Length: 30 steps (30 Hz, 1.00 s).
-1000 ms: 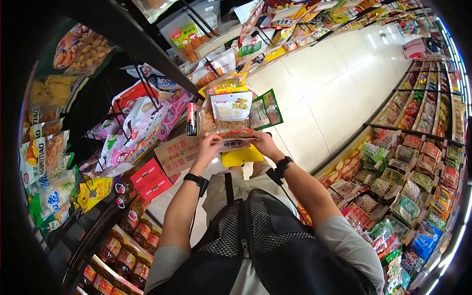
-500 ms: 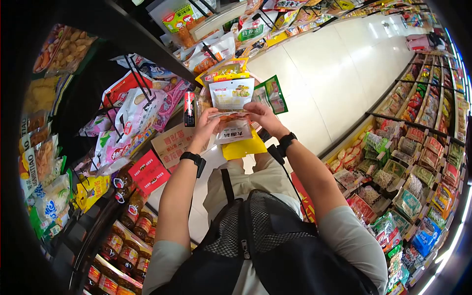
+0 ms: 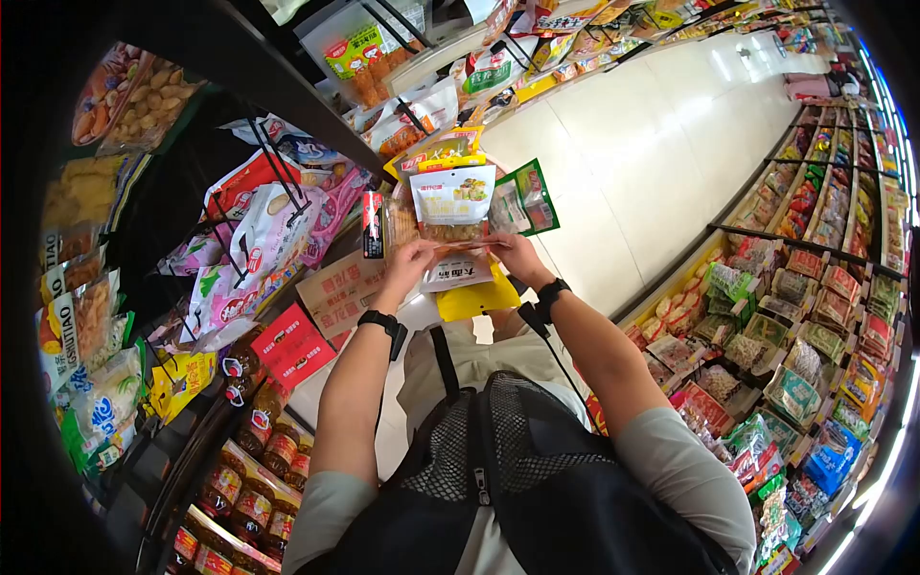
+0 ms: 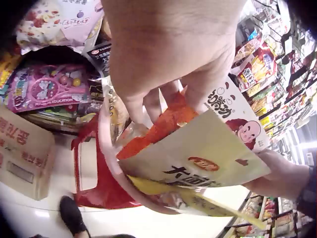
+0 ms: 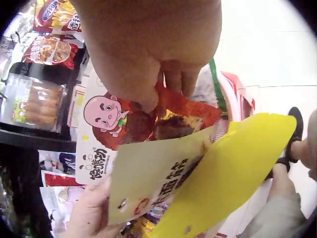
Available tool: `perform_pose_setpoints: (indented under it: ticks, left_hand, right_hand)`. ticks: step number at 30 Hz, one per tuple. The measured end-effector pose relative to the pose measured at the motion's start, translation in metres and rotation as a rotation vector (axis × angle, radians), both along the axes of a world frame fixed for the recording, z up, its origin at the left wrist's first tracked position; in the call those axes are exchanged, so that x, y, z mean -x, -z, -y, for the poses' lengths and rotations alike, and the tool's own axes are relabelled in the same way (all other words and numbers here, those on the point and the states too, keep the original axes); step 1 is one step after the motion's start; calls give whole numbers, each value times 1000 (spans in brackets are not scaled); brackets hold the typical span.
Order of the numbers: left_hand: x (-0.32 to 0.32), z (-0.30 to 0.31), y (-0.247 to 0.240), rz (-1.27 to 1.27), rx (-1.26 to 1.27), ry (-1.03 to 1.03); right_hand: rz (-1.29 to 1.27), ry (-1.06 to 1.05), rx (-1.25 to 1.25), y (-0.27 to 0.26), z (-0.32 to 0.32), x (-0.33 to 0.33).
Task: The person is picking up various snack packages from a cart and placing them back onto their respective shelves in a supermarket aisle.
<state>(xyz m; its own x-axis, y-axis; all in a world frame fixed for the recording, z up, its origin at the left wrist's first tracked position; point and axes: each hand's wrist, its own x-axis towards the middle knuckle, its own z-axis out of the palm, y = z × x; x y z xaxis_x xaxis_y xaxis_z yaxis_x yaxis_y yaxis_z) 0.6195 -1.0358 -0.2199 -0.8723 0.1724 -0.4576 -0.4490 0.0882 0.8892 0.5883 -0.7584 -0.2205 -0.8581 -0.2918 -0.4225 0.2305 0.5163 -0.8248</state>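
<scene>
In front of the body both hands hold a red-orange snack packet [image 5: 183, 116] with a clear window, just over a basket. At its left end the left hand [image 3: 411, 264] grips it, thumb and fingers around the edge. The right hand [image 3: 518, 257] pinches the other end. Right against it on the body side stand a white bag with black characters [image 4: 198, 163] and a yellow bag [image 3: 472, 298]. On the far side is a white bag with a cartoon figure [image 5: 104, 119], and the white pouch [image 3: 454, 195] shows beyond the hands.
The basket's pale rim [image 4: 105, 139] and red wall [image 4: 96, 191] surround the packs. A green-edged pack [image 3: 527, 196] sticks out at the right. Cartons [image 3: 345, 292] and hanging snack bags [image 3: 273, 230] line the left; a display of packets [image 3: 767, 335] runs along the right.
Both hands moved forward and drew farther apart, then came back a little towards the body. The white bag with black characters shows more than one second ago.
</scene>
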Motion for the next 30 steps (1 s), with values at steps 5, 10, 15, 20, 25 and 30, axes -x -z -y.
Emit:
perform_pose_setpoints:
  ticks: [5,10,15,20,25,30]
  left_hand:
    - [5,-4,-39,-47,-35,-195]
    - [17,-5,-111,-95,-220,-261]
    - [23,-18,-167,-185,-331,-199]
    - [9,-51,-200,-189,-403,-111]
    - [-8,-112,-228,-136,-456,-280]
    - [-8,-182,-240,-133,-433,-199]
  right_hand:
    - [-147,57,12,-80,18,14]
    - [-112,181,269,-126,14,19]
    - [-22,358,505,-207,3,28]
    - [-20,376,649,-254,-26,41]
    - [60,348,723,-280,-66,35]
    - [166,339,740,-266,-143,14]
